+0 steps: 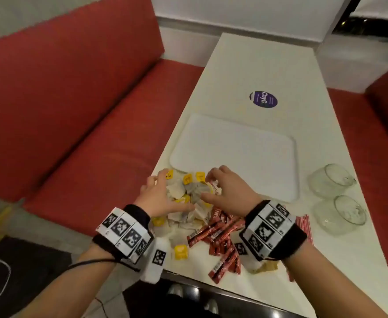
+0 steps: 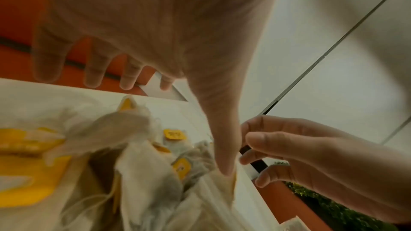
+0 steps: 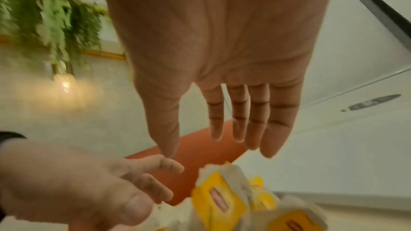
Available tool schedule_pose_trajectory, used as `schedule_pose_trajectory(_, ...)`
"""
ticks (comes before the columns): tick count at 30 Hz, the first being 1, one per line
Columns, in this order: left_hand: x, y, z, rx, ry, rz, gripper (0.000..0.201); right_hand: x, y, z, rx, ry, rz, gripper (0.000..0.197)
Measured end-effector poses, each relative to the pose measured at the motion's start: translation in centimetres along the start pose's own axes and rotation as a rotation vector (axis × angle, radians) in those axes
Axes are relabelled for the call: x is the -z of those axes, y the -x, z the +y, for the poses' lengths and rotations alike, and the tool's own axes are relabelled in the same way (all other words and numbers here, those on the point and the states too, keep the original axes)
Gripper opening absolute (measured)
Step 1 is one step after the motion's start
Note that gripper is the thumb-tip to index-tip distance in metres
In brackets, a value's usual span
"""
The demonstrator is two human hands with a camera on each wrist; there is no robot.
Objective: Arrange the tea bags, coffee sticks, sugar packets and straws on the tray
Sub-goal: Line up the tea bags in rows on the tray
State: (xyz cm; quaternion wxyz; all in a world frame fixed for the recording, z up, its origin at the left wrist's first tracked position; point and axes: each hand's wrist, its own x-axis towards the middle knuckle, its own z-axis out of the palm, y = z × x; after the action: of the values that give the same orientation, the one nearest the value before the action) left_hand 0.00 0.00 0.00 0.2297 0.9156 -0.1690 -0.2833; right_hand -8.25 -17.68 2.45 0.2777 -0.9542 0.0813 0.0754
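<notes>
Head view: table (image 1: 268, 65) carries the bare tray (image 1: 234, 152); just before its near edge, left hand (image 1: 156, 193) and right hand (image 1: 227, 191), fingers spread, seemingly holding nothing, cup the tea bags (image 1: 188, 191) to gather them

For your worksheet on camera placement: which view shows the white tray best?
The head view: the whole tray lies bare beyond the tea bags. The right wrist view shows at most an unclear pale strip; the left wrist view shows no part clearly.
</notes>
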Motion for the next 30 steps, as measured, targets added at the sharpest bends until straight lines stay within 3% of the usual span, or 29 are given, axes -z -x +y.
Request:
schedule_pose_trajectory(7,-1.2,-2.9,-1.1,-0.111,-0.197,-0.182,0.129,-1.8,-1.5,1.0,-0.19,-0.089,-0.074,0.07)
schedule_pose_trajectory(18,-2.9,-3.6,-1.3,-0.322,-0.172,-0.237,0.058,-2.8,-1.2,0.8,-0.171,-0.153,-0.154,0.094)
schedule_pose_trajectory(24,-2.5,-4.2,-1.8,-0.378,-0.053,-0.285,0.038,-3.3,-1.1,0.9,-0.135,-0.123,-0.171,0.104)
schedule_pose_trajectory(30,-1.2,-3.9,-1.8,-0.487,0.1,-0.162,0.028,-2.7,-0.8,1.0,-0.11,-0.107,-0.107,0.103)
